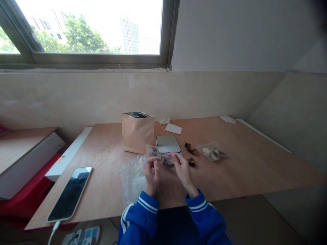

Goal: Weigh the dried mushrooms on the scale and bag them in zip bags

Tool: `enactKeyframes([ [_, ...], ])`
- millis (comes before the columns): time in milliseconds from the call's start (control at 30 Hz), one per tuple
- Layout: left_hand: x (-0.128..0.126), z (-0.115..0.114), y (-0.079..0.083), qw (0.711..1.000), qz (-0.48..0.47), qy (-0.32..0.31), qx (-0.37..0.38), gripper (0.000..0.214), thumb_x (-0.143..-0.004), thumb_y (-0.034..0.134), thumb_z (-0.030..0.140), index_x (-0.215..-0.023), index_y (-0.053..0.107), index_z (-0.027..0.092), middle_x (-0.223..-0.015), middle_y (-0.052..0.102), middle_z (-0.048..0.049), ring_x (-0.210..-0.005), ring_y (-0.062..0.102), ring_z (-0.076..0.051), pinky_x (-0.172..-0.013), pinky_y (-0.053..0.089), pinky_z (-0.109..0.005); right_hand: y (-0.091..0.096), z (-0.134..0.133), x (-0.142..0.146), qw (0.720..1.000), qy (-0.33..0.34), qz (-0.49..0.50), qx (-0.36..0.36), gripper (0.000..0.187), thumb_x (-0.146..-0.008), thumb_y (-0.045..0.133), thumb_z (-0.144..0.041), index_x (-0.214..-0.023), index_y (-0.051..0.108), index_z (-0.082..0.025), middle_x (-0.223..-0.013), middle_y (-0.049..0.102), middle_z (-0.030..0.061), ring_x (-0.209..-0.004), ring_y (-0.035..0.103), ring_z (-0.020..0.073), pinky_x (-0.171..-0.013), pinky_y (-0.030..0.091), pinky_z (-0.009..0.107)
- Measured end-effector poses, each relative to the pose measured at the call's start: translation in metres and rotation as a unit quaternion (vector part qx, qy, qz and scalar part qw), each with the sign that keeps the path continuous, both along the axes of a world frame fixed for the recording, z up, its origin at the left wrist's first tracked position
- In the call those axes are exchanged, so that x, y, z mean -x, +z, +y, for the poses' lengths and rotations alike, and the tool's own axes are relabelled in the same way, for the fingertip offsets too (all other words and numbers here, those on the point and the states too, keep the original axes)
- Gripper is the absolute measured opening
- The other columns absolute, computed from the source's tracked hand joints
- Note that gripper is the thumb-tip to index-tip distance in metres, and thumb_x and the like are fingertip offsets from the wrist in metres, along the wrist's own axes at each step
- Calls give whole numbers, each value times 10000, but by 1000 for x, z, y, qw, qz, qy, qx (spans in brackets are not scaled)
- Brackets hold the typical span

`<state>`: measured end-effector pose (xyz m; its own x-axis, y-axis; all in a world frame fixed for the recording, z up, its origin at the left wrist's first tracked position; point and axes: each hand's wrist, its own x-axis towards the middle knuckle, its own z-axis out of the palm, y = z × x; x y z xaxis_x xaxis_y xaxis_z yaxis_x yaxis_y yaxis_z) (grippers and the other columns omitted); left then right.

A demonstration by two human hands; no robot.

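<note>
Between my two hands is a clear plastic zip bag (152, 150) with some dark and light pieces in its lower part. My left hand (152, 173) grips its left side with curled fingers. At the right end of its top edge, my right hand (182, 167) pinches the plastic. Just behind the bag lies a small flat scale (168, 143) with a shiny plate. A pile of clear empty bags (133, 180) rests left of my left hand. Dark brown dried pieces (190, 148) lie to the right of the scale.
An open brown paper pouch (138, 132) stands behind the bags. Another filled clear bag (212, 151) lies on the right of the wooden table (242, 163). A white card (173, 128) is near the wall. A phone (71, 194) with a cable lies at the left edge.
</note>
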<state>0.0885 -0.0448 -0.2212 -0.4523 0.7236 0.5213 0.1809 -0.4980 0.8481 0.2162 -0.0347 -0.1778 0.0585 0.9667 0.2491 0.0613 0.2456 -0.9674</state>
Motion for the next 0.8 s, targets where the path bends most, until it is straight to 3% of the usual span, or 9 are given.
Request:
enactKeyframes([
  [100,8,3,10,994,2,106,-7,337,-902,529,377,-1172,554,178,-1074,612,-104,-860,603,-181,-752,495,-325,-4,10,-14,998,-57,35,5,440,-862,535,-599,-904,685,-188,-875,733,82,-826,684,242,-755,540,339],
  [167,11,5,16,992,-10,120,21,402,-902,530,386,-1250,520,183,-1188,582,-120,-996,587,-208,-879,471,-371,-6,13,-24,997,-60,47,6,442,-857,541,-606,-894,683,-189,-843,728,71,-787,682,228,-707,536,315],
  [367,11,7,21,996,-10,-55,74,380,-914,514,423,-1201,601,190,-1246,617,-111,-1179,554,-253,-1028,404,-426,6,15,-44,997,-75,16,-21,427,-873,527,-594,-890,669,-192,-777,717,56,-709,673,200,-667,524,302],
  [500,10,6,19,994,-21,-59,93,385,-906,530,429,-1208,602,201,-1268,617,-109,-1203,548,-254,-1039,401,-429,26,18,-54,982,-176,29,-70,445,-899,477,-592,-919,629,-175,-683,688,38,-555,591,155,-560,471,268],
  [567,11,5,19,993,-21,-64,95,390,-913,513,435,-1214,599,202,-1263,620,-110,-1184,559,-252,-1026,413,-431,34,18,-55,976,-195,43,-82,438,-909,457,-591,-913,607,-179,-627,663,18,-490,529,134,-509,428,249],
  [667,9,3,19,991,-14,-108,82,381,-929,476,440,-1189,619,201,-1208,649,-106,-1128,587,-245,-996,434,-421,38,17,-49,986,-151,5,-74,439,-911,442,-601,-889,604,-192,-596,627,3,-470,494,133,-486,400,250],
  [800,6,2,18,987,-5,-128,99,336,-930,468,453,-966,688,202,-973,707,-77,-936,642,-222,-854,486,-352,29,15,-30,991,-103,-66,-60,467,-932,376,-607,-916,616,-207,-598,578,-6,-492,500,150,-501,402,266],
])
